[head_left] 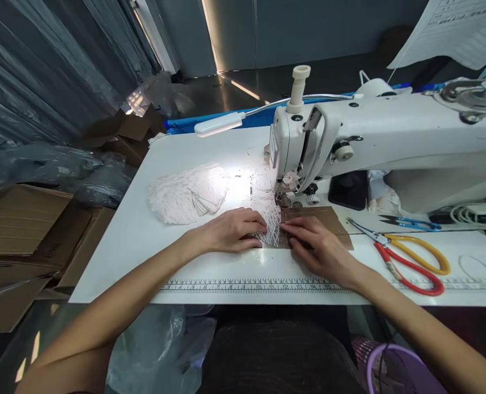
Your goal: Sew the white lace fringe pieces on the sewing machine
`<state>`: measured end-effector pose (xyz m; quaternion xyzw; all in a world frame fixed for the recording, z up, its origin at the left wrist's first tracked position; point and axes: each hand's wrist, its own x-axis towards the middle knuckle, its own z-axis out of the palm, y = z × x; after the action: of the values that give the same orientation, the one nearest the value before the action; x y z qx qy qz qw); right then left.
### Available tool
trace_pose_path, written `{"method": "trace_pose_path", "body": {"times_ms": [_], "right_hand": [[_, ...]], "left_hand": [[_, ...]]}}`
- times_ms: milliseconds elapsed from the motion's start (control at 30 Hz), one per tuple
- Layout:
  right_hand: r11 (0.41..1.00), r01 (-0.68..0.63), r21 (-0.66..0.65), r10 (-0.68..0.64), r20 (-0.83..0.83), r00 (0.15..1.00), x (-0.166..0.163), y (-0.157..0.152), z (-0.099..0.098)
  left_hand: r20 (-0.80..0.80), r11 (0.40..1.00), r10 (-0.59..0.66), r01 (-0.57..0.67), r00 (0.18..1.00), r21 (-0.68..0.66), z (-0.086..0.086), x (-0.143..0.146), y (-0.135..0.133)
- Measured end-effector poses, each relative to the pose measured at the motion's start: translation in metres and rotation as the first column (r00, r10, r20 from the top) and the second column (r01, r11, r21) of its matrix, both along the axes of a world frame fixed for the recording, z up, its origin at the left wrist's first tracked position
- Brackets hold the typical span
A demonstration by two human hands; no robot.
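A strip of white lace (pixel 271 219) runs from under the needle area of a white sewing machine (pixel 294 148) toward me. My left hand (pixel 235 230) rests on the table at the lace's left edge, fingertips touching it, thumb apart from the fingers. At the right edge, my right hand (pixel 319 246) lies with fingers extended over a brown board (pixel 335 224), the fingertips close to or on the lace. Both hands look open, pressing rather than gripping. Left of them lies a pile of white lace pieces (pixel 185 194).
Red-and-yellow-handled scissors (pixel 411 257) and blue thread snips (pixel 411 222) lie to the right. A black phone-like slab (pixel 348 190) sits under the machine arm. A ruler strip (pixel 259 286) follows the front edge. Cardboard boxes (pixel 25 219) stand left; a purple basket (pixel 399 361) is below right.
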<state>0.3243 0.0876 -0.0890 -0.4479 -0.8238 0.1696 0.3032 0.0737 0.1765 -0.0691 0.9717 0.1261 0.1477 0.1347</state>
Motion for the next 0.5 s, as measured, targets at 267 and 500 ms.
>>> {"method": "trace_pose_path", "body": {"times_ms": [267,500], "right_hand": [[0.997,-0.074,0.036,0.068,0.153,0.986,-0.016,-0.01,-0.01],[0.998,-0.065,0.019,0.062,0.127,0.99,-0.014,-0.01,-0.012]], "left_hand": [[0.175,0.991,0.132,-0.128,0.976,-0.037,-0.01,0.003,0.007],[0.291,0.955,0.295,-0.287,0.91,-0.072,-0.012,0.023,-0.005]]}}
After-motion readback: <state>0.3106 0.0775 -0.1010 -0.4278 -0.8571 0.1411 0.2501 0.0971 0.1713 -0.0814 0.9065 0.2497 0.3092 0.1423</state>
